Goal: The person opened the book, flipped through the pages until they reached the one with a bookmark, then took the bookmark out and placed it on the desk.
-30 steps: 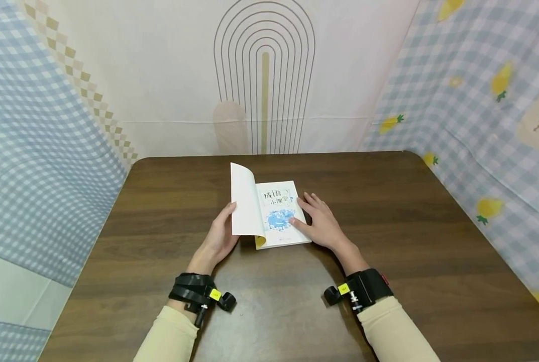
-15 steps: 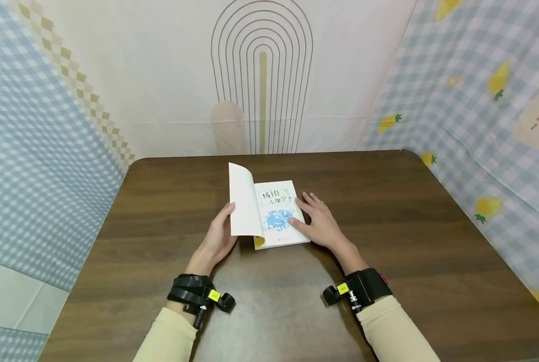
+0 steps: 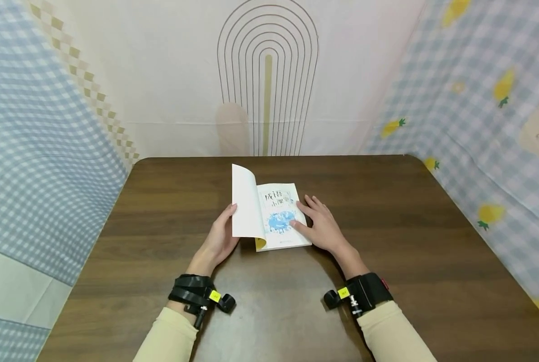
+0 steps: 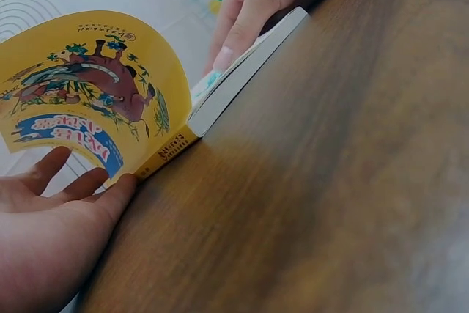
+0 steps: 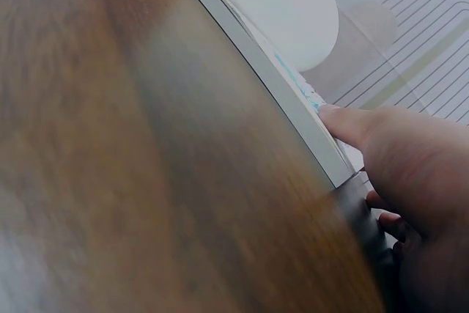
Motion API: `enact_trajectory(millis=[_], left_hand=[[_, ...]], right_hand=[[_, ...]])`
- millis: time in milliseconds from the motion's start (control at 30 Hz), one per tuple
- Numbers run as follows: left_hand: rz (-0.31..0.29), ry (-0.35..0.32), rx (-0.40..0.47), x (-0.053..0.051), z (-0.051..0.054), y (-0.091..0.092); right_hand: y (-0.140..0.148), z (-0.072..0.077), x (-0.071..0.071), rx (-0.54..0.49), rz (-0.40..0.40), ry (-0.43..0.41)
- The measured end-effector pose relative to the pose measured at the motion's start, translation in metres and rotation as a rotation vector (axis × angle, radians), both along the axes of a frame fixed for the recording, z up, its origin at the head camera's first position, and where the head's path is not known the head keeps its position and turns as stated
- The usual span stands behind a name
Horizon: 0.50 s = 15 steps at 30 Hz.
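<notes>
Book [image 3: 280, 239] on the tabletop [image 3: 269, 306], toward the far side, about midway left to right; front cover [image 3: 246, 206] raised and bowed over to the left, white inner face toward the head view. Left wrist view: outer face yellow, with an animal drawing and a blue title panel. Title page [image 3: 276, 198] exposed, dark characters above a blue picture.

Left hand [image 3: 217, 239]: holding the cover, thumb at its left edge, fingers along the outer face. Right hand [image 3: 323, 226]: fingers spread, relaxed, beside the book's right edge; thumb resting on the title page near the blue picture.

Both wrists: black straps with small cameras.
</notes>
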<state>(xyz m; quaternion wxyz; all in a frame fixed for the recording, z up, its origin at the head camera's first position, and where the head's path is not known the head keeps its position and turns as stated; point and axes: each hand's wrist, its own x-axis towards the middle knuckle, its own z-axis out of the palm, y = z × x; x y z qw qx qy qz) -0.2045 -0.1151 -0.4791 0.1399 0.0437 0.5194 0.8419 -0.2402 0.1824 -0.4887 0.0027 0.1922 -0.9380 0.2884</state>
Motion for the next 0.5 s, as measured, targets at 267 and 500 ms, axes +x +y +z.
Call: enact_trajectory(millis=[267,500], left_hand=[[0.002,-0.023,0.009,0.0028,-0.0016,0.0008],[0.005,-0.008,0.004,0.0029,-0.0003,0.0004]], right_hand=[[-0.0013,-0.0006,0.0036,0.002,0.010,0.012],[-0.0044,0.0000,0.0062,-0.037,0.029,0.058]])
